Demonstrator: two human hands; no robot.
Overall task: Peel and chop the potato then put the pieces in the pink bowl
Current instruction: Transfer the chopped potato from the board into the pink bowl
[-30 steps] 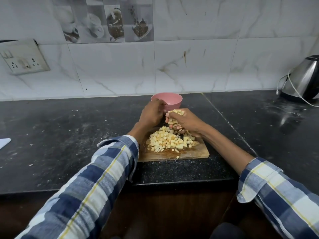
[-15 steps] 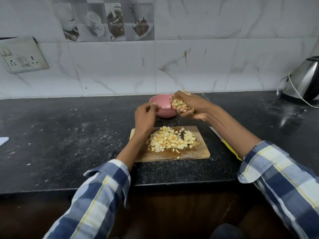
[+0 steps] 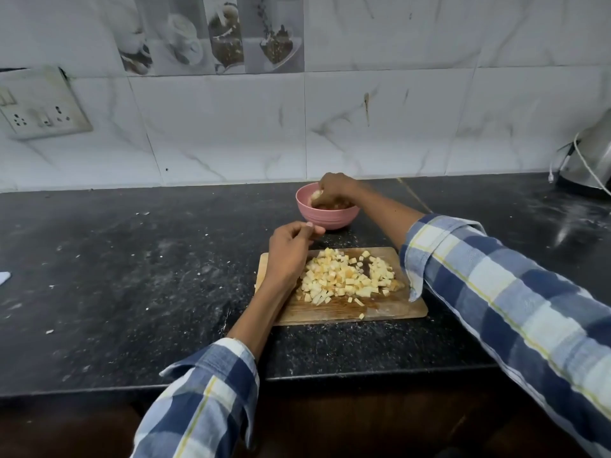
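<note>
The pink bowl (image 3: pixel 325 218) stands on the black counter just behind the wooden cutting board (image 3: pixel 390 312). My right hand (image 3: pixel 334 190) reaches down into the bowl, its fingers curled over diced potato, and a pale piece shows at the fingertips. A heap of diced potato pieces (image 3: pixel 347 279) lies in the middle of the board. My left hand (image 3: pixel 291 249) hovers over the board's far left corner, fingers loosely curled and holding nothing, with thumb and forefinger close against the bowl's near wall.
A steel kettle (image 3: pixel 591 160) with a white cord stands at the far right by the tiled wall. A socket plate (image 3: pixel 39 107) is on the wall at left. A white object (image 3: pixel 4 277) pokes in at the left edge. Crumbs dot the counter (image 3: pixel 132 276).
My right hand has carried a handful of potato pieces from the board up into the bowl. My left hand has slipped from the bowl's rim down to its near side.
</note>
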